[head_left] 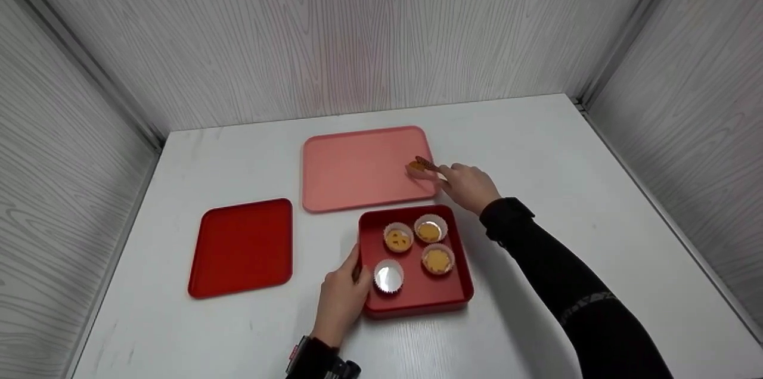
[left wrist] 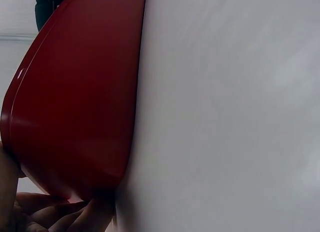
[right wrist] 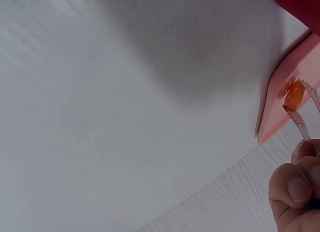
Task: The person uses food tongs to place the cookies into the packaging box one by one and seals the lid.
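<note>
In the head view my right hand (head_left: 471, 187) grips metal tongs (head_left: 428, 164) over the right end of a pink tray (head_left: 357, 170). An orange-brown cookie (right wrist: 294, 95) sits between the tong tips in the right wrist view. My left hand (head_left: 344, 295) holds the left side of a deep red box (head_left: 417, 298), thumb by the rim and fingers against the wall. Inside the box stand baking cups; cookies lie in a cup at upper left (head_left: 398, 238), one at upper right (head_left: 430, 229) and one at right (head_left: 438, 260). A lower-left cup (head_left: 388, 277) shows its silver bottom.
A flat red tray (head_left: 243, 249), perhaps a lid, lies on the white table (head_left: 596, 218) left of the box. Wood-grained panels (head_left: 357, 27) rise behind the table and at both sides. The pink tray lies just beyond the box.
</note>
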Demonstrator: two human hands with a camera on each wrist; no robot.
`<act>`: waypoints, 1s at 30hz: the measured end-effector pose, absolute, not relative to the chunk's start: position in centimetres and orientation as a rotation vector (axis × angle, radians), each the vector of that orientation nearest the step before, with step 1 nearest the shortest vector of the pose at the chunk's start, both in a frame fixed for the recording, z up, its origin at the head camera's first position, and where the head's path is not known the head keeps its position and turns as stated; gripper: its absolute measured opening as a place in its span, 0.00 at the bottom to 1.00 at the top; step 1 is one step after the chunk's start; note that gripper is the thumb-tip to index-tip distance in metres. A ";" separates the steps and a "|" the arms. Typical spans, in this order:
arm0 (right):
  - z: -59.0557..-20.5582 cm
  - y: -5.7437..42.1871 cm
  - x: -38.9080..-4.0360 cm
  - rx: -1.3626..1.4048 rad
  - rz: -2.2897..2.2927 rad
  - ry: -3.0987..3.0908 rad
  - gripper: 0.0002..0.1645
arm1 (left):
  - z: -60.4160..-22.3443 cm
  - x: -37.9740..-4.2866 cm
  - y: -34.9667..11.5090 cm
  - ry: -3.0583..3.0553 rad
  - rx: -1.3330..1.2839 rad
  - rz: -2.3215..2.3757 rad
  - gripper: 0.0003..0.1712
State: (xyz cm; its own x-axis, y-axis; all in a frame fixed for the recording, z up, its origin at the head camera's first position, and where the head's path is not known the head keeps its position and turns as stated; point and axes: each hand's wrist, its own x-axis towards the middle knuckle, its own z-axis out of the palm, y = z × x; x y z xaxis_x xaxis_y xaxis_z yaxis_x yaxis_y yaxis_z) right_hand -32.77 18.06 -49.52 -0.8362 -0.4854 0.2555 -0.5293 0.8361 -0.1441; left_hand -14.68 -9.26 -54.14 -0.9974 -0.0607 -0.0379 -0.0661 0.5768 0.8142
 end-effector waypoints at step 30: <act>-48.7 20.7 -25.6 1.053 0.476 -2.393 0.24 | -54.1 -14.6 -9.2 2.807 -0.119 1.438 0.32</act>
State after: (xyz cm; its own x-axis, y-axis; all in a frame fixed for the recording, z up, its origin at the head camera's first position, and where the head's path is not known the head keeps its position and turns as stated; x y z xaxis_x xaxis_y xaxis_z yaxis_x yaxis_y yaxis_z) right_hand -25.56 20.69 -48.68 -0.5891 -0.5893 0.5529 -0.7560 0.6436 -0.1195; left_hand -14.63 -9.20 -54.11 -0.9971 -0.0734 -0.0215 -0.0603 0.5819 0.8110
